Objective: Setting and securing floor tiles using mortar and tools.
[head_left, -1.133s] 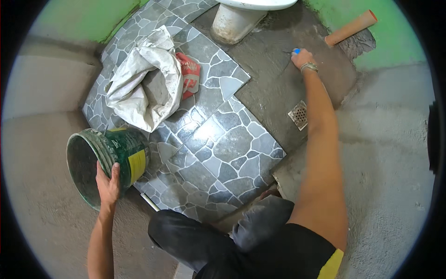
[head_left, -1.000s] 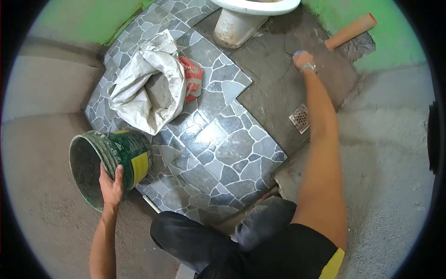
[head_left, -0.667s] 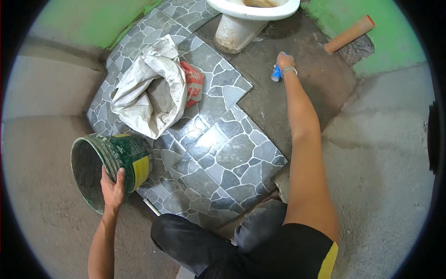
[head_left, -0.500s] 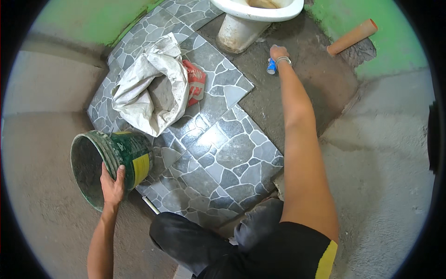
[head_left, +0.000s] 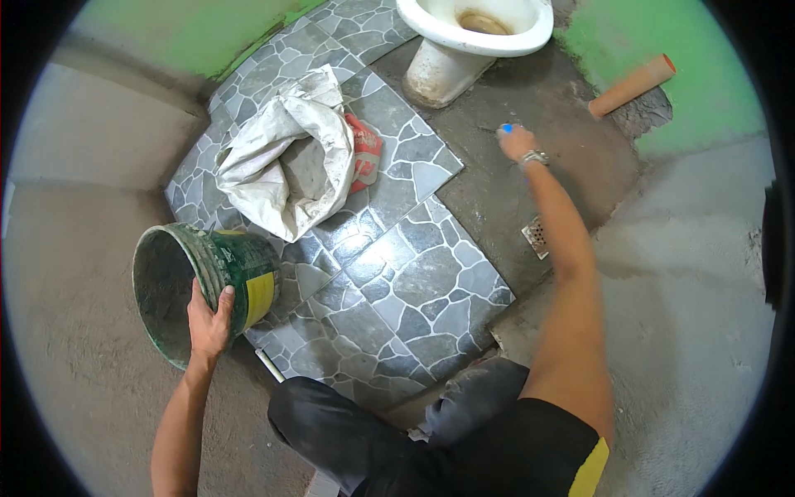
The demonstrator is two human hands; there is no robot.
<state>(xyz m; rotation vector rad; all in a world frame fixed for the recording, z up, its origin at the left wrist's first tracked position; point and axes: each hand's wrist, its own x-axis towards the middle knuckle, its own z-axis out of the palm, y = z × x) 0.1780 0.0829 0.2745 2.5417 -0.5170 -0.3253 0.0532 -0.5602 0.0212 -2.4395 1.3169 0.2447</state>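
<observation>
My left hand [head_left: 209, 321] grips the rim of a dark green bucket [head_left: 232, 269] with a yellow patch. The bucket is tilted, its mouth facing left, and its inside is coated with grey residue. My right hand [head_left: 517, 143] reaches far out, closed around a blue-handled tool [head_left: 506, 128], low over the bare grey mortar floor [head_left: 464, 153]. Most of that tool is hidden by the fingers, and only a thin dark part shows to the left. A white sack [head_left: 281, 157] with grey powder inside stands rolled open on the stone-patterned tiles [head_left: 414, 265], between my hands.
A white toilet bowl [head_left: 443, 70] stands at the far end on the bare floor. An orange pipe [head_left: 633, 87] sticks out by the green wall at right. A small drain grate [head_left: 535, 238] lies near my right forearm. A tile edge steps down to the mortar.
My right hand has shifted right and toward me, turning the blue handle to the hand's far side. The drain grate has come into sight. My left hand keeps its grip on the bucket.
</observation>
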